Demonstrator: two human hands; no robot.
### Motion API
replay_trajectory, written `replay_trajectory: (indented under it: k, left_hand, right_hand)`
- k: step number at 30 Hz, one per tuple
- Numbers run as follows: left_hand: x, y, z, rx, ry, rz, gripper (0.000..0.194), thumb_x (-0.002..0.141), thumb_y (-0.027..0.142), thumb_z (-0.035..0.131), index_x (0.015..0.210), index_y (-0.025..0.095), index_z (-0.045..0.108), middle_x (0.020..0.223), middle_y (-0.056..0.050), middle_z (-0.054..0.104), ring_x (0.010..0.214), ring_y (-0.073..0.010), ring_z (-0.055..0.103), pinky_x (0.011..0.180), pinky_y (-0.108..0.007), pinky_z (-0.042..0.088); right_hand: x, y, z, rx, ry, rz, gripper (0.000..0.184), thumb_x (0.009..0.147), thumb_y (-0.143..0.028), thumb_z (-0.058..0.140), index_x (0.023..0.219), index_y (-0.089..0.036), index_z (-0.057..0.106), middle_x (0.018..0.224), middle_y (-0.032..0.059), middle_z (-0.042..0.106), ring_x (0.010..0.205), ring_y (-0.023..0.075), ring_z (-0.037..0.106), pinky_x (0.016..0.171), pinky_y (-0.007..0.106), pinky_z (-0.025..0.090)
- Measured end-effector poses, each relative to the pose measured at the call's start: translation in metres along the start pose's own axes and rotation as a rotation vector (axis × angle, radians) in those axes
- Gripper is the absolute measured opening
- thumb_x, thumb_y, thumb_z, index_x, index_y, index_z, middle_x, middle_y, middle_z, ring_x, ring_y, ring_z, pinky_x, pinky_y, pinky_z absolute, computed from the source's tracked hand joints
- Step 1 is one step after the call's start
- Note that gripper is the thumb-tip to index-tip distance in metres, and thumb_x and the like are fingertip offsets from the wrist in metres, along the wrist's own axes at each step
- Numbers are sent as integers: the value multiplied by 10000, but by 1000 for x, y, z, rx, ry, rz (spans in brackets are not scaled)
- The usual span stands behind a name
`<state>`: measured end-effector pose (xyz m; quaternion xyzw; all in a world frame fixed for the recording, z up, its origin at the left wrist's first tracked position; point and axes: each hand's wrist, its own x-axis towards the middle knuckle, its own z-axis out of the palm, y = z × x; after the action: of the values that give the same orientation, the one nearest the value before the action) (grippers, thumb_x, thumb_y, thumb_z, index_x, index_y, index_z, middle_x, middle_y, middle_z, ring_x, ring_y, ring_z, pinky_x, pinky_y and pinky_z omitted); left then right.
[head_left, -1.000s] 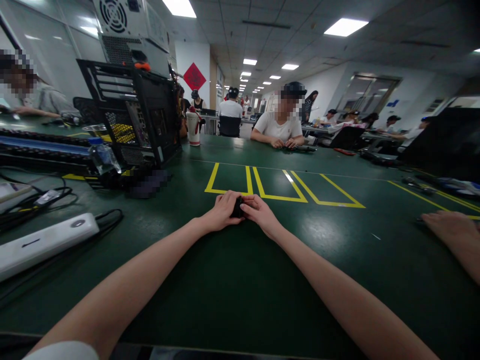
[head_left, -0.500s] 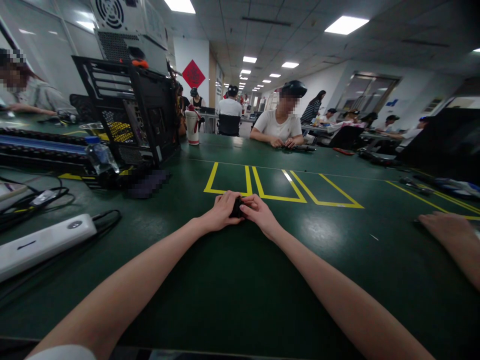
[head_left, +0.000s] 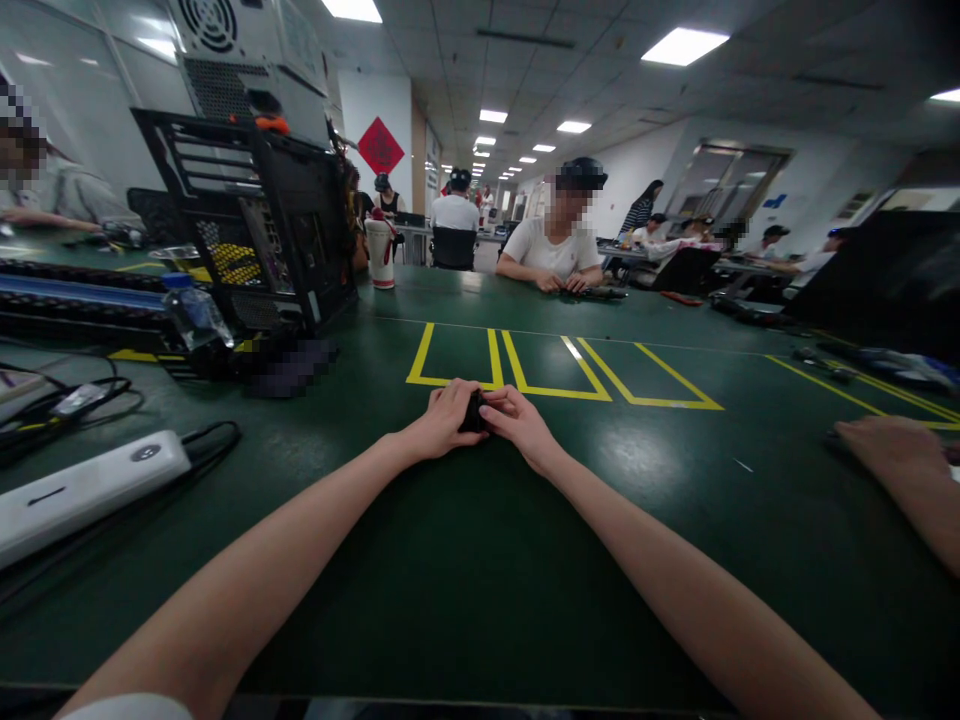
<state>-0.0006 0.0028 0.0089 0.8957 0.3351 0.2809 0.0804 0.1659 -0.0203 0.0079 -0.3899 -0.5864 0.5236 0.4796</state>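
Between my two hands is a small black object (head_left: 472, 412), mostly covered by my fingers, so its kind does not show. My left hand (head_left: 448, 418) wraps round its left side, fingers closed over the top. From the right, my right hand (head_left: 519, 418) pinches the same object with thumb and fingertips. Both hands are low over the green table (head_left: 480, 580), just in front of yellow tape outlines (head_left: 454, 383).
At left are a white power strip (head_left: 82, 495) with cables, a water bottle (head_left: 196, 315) and a black computer case (head_left: 259, 220). A paper cup (head_left: 380, 252) stands beyond. Another person's hand (head_left: 892, 445) rests at right; a person in white (head_left: 551, 250) sits opposite.
The whole view has shifted slightly. My hands keep their hold on the black object, with hardly any movement of the fingers.
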Motion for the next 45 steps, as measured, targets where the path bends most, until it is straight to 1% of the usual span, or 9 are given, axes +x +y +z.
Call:
replay_trajectory:
  k: [4, 10, 17, 20, 23, 30, 37, 41, 45]
  left_hand:
    - [0, 1, -1, -8, -7, -3, 541, 728, 380, 567, 1157, 182, 304, 1103, -100, 411, 1060, -268, 416, 896, -445, 331]
    - [1, 1, -3, -45, -38, -39, 550, 726, 357, 566, 1167, 186, 284, 1103, -97, 408, 1043, -255, 436, 898, -448, 335]
    - [8, -5, -2, -154, -61, -95, 565, 712, 406, 576, 1147, 162, 311, 1104, -110, 417, 1018, -256, 454, 873, -442, 373]
    - [10, -8, -1, -248, -72, -95, 575, 706, 412, 585, 1146, 157, 317, 1094, -107, 431, 987, -238, 473, 858, -410, 398]
    - [11, -11, 0, -314, -93, -100, 560, 709, 405, 585, 1139, 153, 331, 1074, -103, 451, 966, -227, 483, 842, -391, 411]
    - [14, -15, 2, -390, -143, -126, 533, 698, 378, 603, 1110, 135, 367, 1060, -103, 472, 962, -215, 490, 848, -385, 405]
    - [14, -13, -2, -423, -193, -139, 564, 708, 374, 601, 1156, 140, 350, 1086, -100, 462, 992, -213, 478, 871, -386, 396]
    - [14, -12, -2, -415, -205, -150, 573, 708, 382, 601, 1166, 146, 353, 1108, -104, 452, 1024, -223, 469, 892, -397, 385]
    - [12, -13, -1, -416, -210, -192, 628, 699, 439, 598, 1200, 167, 336, 1157, -110, 436, 1060, -237, 459, 907, -409, 380]
  right_hand:
    - [3, 3, 0, -12, 7, 10, 304, 671, -288, 637, 943, -221, 520, 977, 23, 569, 936, 163, 541, 875, 386, 410]
    - [-1, 3, -5, 49, -96, -39, 374, 618, -200, 683, 941, -229, 495, 1052, 13, 545, 1014, 160, 526, 920, 372, 396]
    - [6, 7, -4, -65, 0, 44, 316, 706, -367, 594, 981, -245, 499, 940, 19, 584, 887, 174, 564, 806, 400, 456]
    - [7, 7, -5, -101, 2, 60, 330, 710, -345, 591, 1005, -225, 507, 991, 32, 572, 923, 177, 554, 830, 399, 445]
    - [5, 5, -6, -116, -22, 0, 303, 705, -284, 600, 984, -208, 513, 1054, 34, 543, 978, 170, 536, 877, 386, 422]
    - [4, 3, -4, -161, 16, 2, 282, 689, -255, 605, 950, -202, 513, 1010, 29, 554, 964, 172, 537, 888, 410, 407]
    - [4, -3, -3, -221, -46, -1, 308, 718, -202, 555, 1023, -216, 520, 1071, 32, 527, 991, 165, 525, 915, 395, 394]
    - [5, -1, -7, -242, 8, 37, 291, 697, -188, 570, 978, -187, 495, 1039, 45, 522, 910, 161, 551, 880, 407, 413]
    - [2, 6, -28, -402, 116, 36, 290, 688, -174, 580, 965, -191, 498, 1020, 58, 542, 959, 187, 533, 920, 427, 370]
